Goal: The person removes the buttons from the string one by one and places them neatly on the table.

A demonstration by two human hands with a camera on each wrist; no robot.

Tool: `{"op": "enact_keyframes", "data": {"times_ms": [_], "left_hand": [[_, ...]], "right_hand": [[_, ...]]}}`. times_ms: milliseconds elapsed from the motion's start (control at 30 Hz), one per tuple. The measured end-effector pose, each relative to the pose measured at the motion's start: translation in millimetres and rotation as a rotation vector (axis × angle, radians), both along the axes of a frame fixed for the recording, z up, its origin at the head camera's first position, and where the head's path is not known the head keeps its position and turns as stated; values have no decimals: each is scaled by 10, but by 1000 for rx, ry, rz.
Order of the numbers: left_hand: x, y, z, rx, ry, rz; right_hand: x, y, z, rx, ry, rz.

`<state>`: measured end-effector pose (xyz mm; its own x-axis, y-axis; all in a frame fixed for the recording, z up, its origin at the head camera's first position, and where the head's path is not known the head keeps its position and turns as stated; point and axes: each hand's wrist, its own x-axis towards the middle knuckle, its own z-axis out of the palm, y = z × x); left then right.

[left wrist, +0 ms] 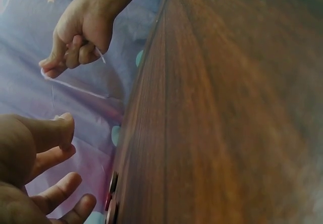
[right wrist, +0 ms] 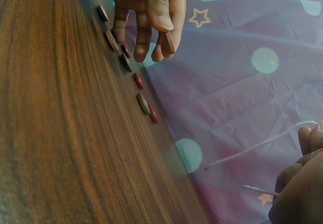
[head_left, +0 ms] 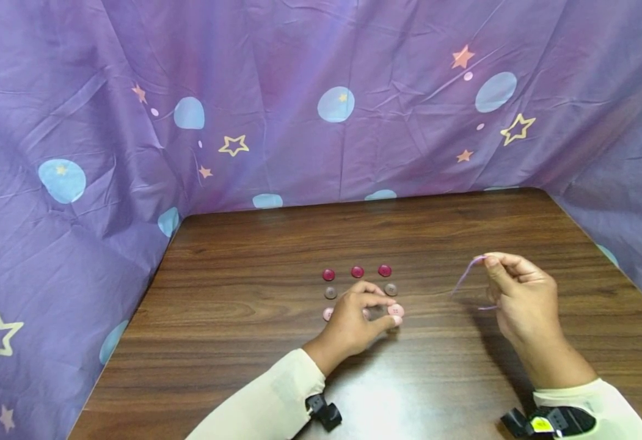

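Between thumb and forefinger my left hand (head_left: 356,321) pinches a pink four-hole button (head_left: 395,311) by its edge, above the table; the button (right wrist: 170,42) shows edge-on in the right wrist view. Off to the right, my raised right hand (head_left: 526,299) pinches a thin purple string (head_left: 466,273) at its fingertips. One end of the string hangs free, and another end pokes out below the curled fingers. Under and around the left hand lie more buttons: three maroon ones (head_left: 357,272) in a back row, grey ones (head_left: 330,293) in front of them, and pink ones (head_left: 328,314) partly hidden by the hand.
The brown wood-grain table (head_left: 233,354) carries all the loose buttons. A purple curtain (head_left: 277,73) with stars and blue spots hangs behind the table and along both sides. Each wrist wears a black strap device (head_left: 323,412).
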<state>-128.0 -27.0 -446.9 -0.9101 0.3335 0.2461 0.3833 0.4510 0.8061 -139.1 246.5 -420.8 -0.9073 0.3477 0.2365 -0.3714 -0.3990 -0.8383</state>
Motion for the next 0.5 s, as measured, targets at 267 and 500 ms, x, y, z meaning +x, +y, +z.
{"op": "enact_keyframes", "data": {"times_ms": [267,500], "left_hand": [[-7,5,0,-33,-2,5],[-13,15,-24,-76,14,15]], "right_hand": [[5,4,5,-1,4,12],[8,8,9,-4,9,26]]}}
